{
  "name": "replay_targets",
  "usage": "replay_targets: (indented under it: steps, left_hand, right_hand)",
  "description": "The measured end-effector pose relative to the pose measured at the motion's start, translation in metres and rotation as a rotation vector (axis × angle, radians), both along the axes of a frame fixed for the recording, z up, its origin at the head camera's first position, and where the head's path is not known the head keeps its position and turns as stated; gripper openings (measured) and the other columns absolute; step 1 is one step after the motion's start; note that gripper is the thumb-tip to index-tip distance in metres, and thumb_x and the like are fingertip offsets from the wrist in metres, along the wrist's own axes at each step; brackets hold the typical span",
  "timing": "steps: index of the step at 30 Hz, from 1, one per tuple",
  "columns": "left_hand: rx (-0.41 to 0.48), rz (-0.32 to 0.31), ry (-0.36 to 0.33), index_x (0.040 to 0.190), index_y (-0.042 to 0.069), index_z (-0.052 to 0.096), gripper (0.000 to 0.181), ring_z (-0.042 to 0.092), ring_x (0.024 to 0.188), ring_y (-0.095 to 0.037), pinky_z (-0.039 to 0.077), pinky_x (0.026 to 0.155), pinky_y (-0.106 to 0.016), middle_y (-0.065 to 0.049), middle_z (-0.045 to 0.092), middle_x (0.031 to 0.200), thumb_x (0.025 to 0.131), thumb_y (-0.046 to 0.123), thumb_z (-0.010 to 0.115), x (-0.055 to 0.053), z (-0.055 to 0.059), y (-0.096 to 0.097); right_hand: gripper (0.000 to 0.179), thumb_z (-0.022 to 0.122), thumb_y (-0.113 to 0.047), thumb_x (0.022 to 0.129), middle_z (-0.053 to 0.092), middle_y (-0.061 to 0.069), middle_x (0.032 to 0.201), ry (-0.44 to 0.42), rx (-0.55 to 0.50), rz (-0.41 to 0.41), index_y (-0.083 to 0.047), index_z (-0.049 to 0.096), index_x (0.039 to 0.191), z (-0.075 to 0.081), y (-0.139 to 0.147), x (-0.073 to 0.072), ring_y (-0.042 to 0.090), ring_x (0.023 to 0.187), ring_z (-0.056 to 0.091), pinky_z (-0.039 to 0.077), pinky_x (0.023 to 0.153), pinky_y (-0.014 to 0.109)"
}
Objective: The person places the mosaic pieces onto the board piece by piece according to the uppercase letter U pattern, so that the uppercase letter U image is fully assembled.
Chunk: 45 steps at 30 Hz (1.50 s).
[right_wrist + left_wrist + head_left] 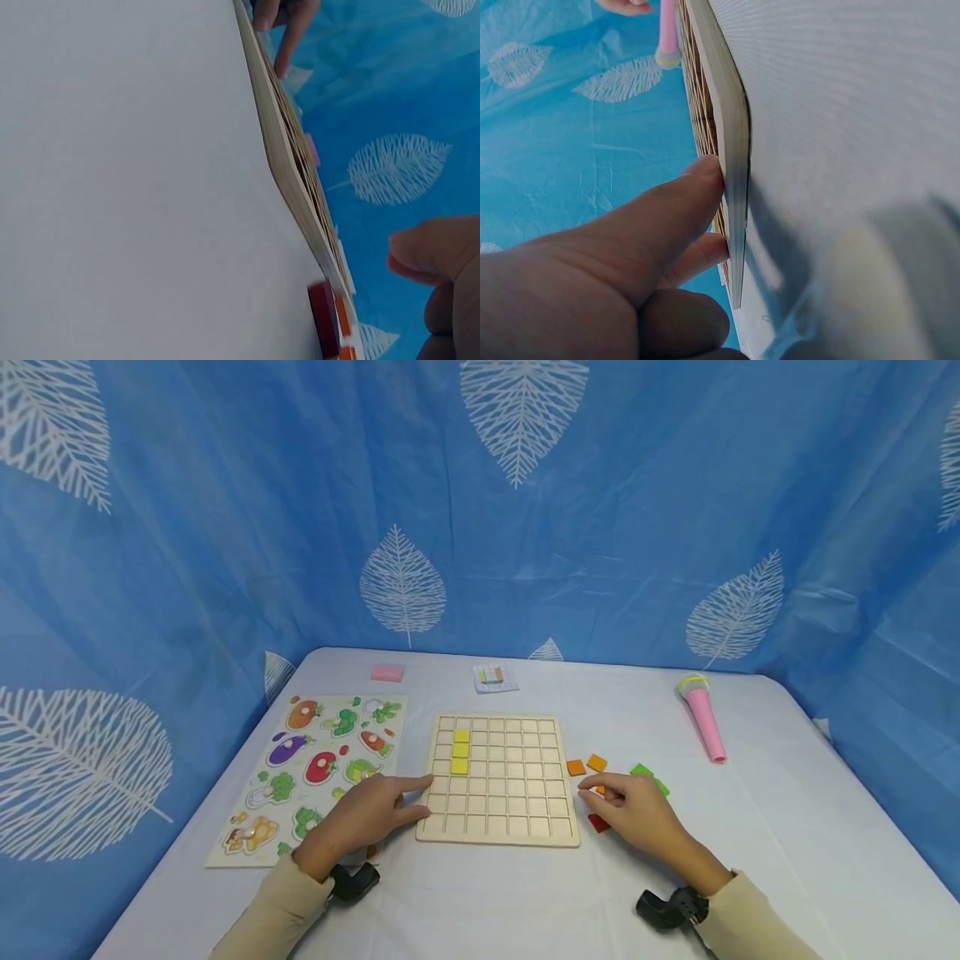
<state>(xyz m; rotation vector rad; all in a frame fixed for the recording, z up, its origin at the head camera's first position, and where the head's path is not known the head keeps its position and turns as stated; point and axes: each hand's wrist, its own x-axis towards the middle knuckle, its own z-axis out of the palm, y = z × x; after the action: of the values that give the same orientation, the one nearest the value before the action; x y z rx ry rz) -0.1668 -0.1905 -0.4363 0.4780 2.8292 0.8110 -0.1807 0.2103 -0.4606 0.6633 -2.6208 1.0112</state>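
A wooden grid board [498, 841] lies on the white table, with three yellow square tiles [460, 752] in a column near its upper left. At the board's left edge, my left hand [367, 810] rests an extended index finger and thumb; the left wrist view shows the thumb [697, 176] against the side of the frame. My right hand [637, 810] hovers just right of the board, over the loose tiles. Its thumb and index finger are bent toward each other with nothing visible between them. Orange tiles [575, 767], a red tile [598, 823] and green tiles [642, 770] lie around it, some partly hidden.
A vegetable puzzle board [330, 802] lies left of the grid, partly under my left forearm. Behind the grid are a pink block [387, 672] and a small printed card [495, 678]. A pink toy microphone [705, 722] lies at the back right, before a blue curtain [480, 568].
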Motion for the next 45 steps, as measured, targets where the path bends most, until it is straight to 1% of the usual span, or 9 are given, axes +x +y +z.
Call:
replay_targets:
  steps: [4, 10, 16, 20, 26, 32, 36, 41, 45]
  left_hand:
    - [0.000, 0.003, 0.007, 0.143, 0.020, 0.063, 0.054, 0.038, 0.044, -0.013, 0.030, 0.044, -0.027, 0.004, 0.041, 0.056, 0.094, 0.037, 0.075, -0.001, 0.001, 0.000]
    - [-0.012, 0.023, -0.018, 0.144, 0.022, 0.062, 0.054, 0.040, 0.045, -0.015, 0.031, 0.045, -0.027, 0.003, 0.042, 0.057, 0.094, 0.037, 0.075, 0.002, 0.000, 0.003]
    - [-0.006, 0.022, -0.024, 0.144, 0.021, 0.061, 0.054, 0.039, 0.041, -0.014, 0.031, 0.044, -0.027, 0.002, 0.043, 0.057, 0.094, 0.037, 0.074, 0.003, 0.001, 0.003]
    - [-0.008, 0.022, -0.018, 0.144, 0.021, 0.061, 0.054, 0.039, 0.041, -0.014, 0.031, 0.044, -0.027, 0.003, 0.043, 0.057, 0.094, 0.037, 0.075, 0.002, 0.001, 0.002]
    - [-0.013, 0.013, -0.016, 0.145, 0.021, 0.061, 0.055, 0.041, 0.041, -0.015, 0.031, 0.044, -0.027, 0.003, 0.043, 0.056, 0.093, 0.037, 0.075, 0.001, 0.001, 0.001]
    - [-0.009, 0.020, -0.019, 0.145, 0.021, 0.061, 0.056, 0.041, 0.039, -0.016, 0.032, 0.043, -0.027, 0.002, 0.044, 0.057, 0.093, 0.036, 0.076, 0.002, 0.002, 0.001]
    - [-0.010, 0.028, -0.023, 0.144, 0.022, 0.061, 0.056, 0.041, 0.040, -0.015, 0.032, 0.044, -0.027, 0.002, 0.044, 0.058, 0.093, 0.036, 0.076, 0.002, 0.003, 0.002]
    - [-0.010, 0.025, -0.024, 0.145, 0.021, 0.061, 0.055, 0.041, 0.040, -0.015, 0.032, 0.045, -0.027, 0.002, 0.044, 0.058, 0.093, 0.036, 0.075, 0.002, 0.003, 0.002]
    - [-0.012, 0.025, -0.024, 0.145, 0.021, 0.061, 0.056, 0.042, 0.039, -0.016, 0.033, 0.045, -0.027, 0.002, 0.044, 0.058, 0.093, 0.036, 0.076, 0.002, 0.002, 0.002]
  right_hand:
    - [0.008, 0.083, -0.015, 0.087, 0.031, -0.019, 0.052, -0.030, 0.005, -0.019, -0.021, 0.080, 0.093, 0.004, 0.014, 0.007, 0.000, 0.046, 0.031, 0.028, 0.046, 0.021]
    - [0.010, 0.084, -0.019, 0.087, 0.031, -0.019, 0.053, -0.137, 0.102, -0.044, -0.024, 0.079, 0.094, 0.008, 0.037, 0.022, 0.000, 0.048, 0.029, 0.028, 0.049, 0.021]
    - [0.013, 0.085, -0.021, 0.086, 0.031, -0.015, 0.053, -0.152, 0.165, -0.108, -0.022, 0.080, 0.098, 0.016, 0.052, 0.026, 0.003, 0.047, 0.028, 0.028, 0.048, 0.023]
    - [0.013, 0.085, -0.024, 0.086, 0.030, -0.015, 0.053, -0.142, 0.179, -0.107, -0.022, 0.080, 0.097, 0.017, 0.049, 0.027, 0.002, 0.048, 0.027, 0.027, 0.048, 0.022]
    - [0.016, 0.086, -0.032, 0.084, 0.031, -0.016, 0.052, -0.064, 0.300, -0.114, -0.022, 0.080, 0.095, 0.020, 0.042, 0.030, 0.002, 0.048, 0.028, 0.026, 0.049, 0.023]
    - [0.017, 0.086, -0.032, 0.082, 0.035, -0.011, 0.053, -0.127, 0.396, -0.167, -0.022, 0.079, 0.093, 0.026, 0.049, 0.031, 0.007, 0.049, 0.030, 0.025, 0.051, 0.025]
    - [0.019, 0.086, -0.038, 0.081, 0.037, -0.010, 0.054, -0.175, 0.420, -0.167, -0.024, 0.079, 0.093, 0.025, 0.051, 0.031, 0.007, 0.050, 0.031, 0.026, 0.051, 0.025]
    - [0.029, 0.085, -0.047, 0.080, 0.040, -0.010, 0.056, -0.179, 0.457, -0.171, -0.024, 0.078, 0.095, 0.023, 0.044, 0.034, 0.008, 0.052, 0.034, 0.028, 0.052, 0.026]
    - [0.033, 0.085, -0.049, 0.079, 0.042, -0.009, 0.057, -0.172, 0.497, -0.201, -0.022, 0.078, 0.096, 0.021, 0.041, 0.036, 0.009, 0.053, 0.036, 0.029, 0.052, 0.027]
